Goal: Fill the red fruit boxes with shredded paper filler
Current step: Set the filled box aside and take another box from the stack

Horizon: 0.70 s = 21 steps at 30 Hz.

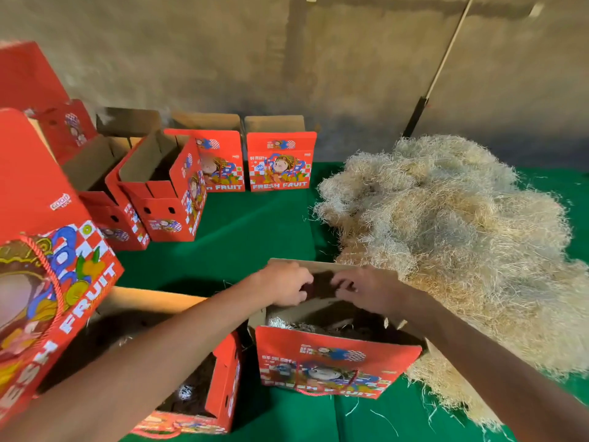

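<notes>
An open red fruit box (pixel 334 362) stands in front of me on the green cloth, with some shredded paper showing inside. My left hand (pixel 287 283) and my right hand (pixel 363 290) both reach over its opening and grip the far brown flap (pixel 322 266), fingers curled on its edge. A big heap of pale shredded paper filler (pixel 446 237) lies to the right, touching the box. A second open red box (pixel 191 371) sits under my left forearm with dark filler inside.
Several open red boxes (pixel 165 193) stand at the left and back, two of them (pixel 280 164) against the grey wall. A large red box (pixel 47 275) looms at the near left. A pole (pixel 439 71) leans on the wall. Green cloth (pixel 248 231) shows between boxes.
</notes>
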{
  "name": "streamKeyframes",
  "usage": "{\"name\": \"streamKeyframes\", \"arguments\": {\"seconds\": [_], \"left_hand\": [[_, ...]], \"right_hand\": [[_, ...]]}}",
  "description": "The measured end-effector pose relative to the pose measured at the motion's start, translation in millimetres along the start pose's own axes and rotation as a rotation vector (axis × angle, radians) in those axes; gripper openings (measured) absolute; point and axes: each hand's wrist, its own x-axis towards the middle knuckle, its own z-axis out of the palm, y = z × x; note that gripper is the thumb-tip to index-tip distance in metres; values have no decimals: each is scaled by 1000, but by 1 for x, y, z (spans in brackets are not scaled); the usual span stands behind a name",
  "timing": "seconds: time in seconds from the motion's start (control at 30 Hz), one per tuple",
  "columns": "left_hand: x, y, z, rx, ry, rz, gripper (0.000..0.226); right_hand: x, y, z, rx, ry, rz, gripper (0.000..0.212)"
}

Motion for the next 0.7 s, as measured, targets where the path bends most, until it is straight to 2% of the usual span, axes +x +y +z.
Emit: {"name": "streamKeyframes", "arguments": {"seconds": [0.07,0.13,0.2,0.23,0.3,0.37,0.43,0.5,0.57,0.63,0.7], "left_hand": [[-7,-3,-10,48,245,-94,20],[-8,-6,-15,121,438,-163,32],[-6,-8,-17,94,455,-194,52],[-4,-9,-17,64,424,-198,54],[0,-7,-15,40,345,-191,36],[6,-9,-12,49,322,-204,17],[10,-15,-15,33,349,-230,11],[14,-27,-22,-19,387,-253,10],[17,-40,-29,-57,419,-280,13],[18,-54,-34,-72,427,-305,13],[17,-68,-37,-70,424,-316,13]], "right_hand": [[-11,0,-10,87,220,11,17],[-21,2,-18,100,409,48,22],[-29,4,-22,-40,510,142,23],[-32,4,-21,-125,491,211,30],[-37,5,-13,-182,410,348,46],[-41,8,-6,-146,374,448,58],[-47,15,0,-65,421,484,62],[-47,21,6,30,460,510,61],[-41,21,12,262,440,523,58],[-29,15,16,457,400,497,45],[-11,8,21,440,400,440,29]]}}
